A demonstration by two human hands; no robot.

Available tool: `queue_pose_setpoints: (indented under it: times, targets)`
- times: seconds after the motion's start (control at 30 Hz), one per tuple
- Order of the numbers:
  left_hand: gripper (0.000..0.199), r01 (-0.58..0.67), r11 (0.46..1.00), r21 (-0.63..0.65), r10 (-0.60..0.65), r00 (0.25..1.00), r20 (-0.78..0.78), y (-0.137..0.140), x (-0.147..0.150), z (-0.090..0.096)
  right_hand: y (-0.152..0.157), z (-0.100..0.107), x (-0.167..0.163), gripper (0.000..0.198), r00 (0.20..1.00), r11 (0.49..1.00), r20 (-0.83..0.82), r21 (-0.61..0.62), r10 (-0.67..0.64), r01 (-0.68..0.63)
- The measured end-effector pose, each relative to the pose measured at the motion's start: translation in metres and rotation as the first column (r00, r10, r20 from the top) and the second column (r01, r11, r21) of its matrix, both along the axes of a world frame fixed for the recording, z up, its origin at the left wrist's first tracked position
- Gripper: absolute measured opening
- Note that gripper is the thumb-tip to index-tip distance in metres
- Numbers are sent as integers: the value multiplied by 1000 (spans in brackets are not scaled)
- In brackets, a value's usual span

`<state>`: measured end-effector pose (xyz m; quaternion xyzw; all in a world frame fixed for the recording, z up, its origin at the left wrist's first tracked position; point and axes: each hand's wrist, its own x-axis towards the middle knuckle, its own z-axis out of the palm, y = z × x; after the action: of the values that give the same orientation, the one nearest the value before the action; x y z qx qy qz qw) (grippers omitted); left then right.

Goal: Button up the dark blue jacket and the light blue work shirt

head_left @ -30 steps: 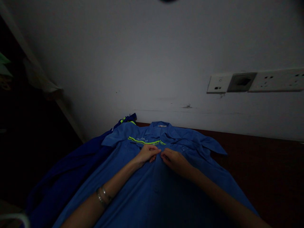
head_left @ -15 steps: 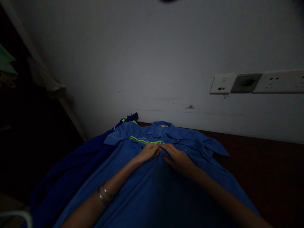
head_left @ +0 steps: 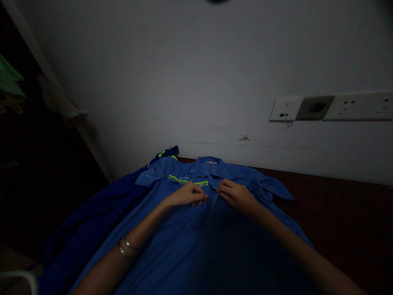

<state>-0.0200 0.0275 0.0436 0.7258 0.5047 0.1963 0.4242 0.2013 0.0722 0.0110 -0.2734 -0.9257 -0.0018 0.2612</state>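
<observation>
A dark reddish-brown surface (head_left: 337, 209) meets a pale grey, scuffed wall (head_left: 199, 82) along its back edge. Above the right part of that edge, the wall carries a row of white rectangular socket plates (head_left: 362, 112), with one square grey plate (head_left: 315, 108) among them. A deep-blue fabric garment (head_left: 101, 209) with yellow-green bands stretches along the surface's left side, its far end near the back edge. Pale green cloth (head_left: 9, 76) shows at far left.

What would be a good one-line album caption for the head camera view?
Left hand and right hand at the front of a blue shirt, beside a darker blue garment.
</observation>
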Motion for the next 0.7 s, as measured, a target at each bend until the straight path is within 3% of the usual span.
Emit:
queue_pose_setpoints:
  times: [0.17,0.3,0.53,0.7]
  targets:
    - [37,53,992,-118,-57,998,-34,-33,8,-1,-1,14,6,19,997,998,-58,9,-57,57]
    - [34,-16,998,-60,17,1000,12,-48,19,-4,-3,23,12,21,994,992,-47,68,-100,103]
    - [34,-106,985,-138,121,987,107,-43,19,-5,-24,44,14,31,996,999,-82,11,-29,30]
    - [33,-247,957,-151,278,929,244,-32,23,1,-53,51,4,17,998,997,-32,49,62,-61]
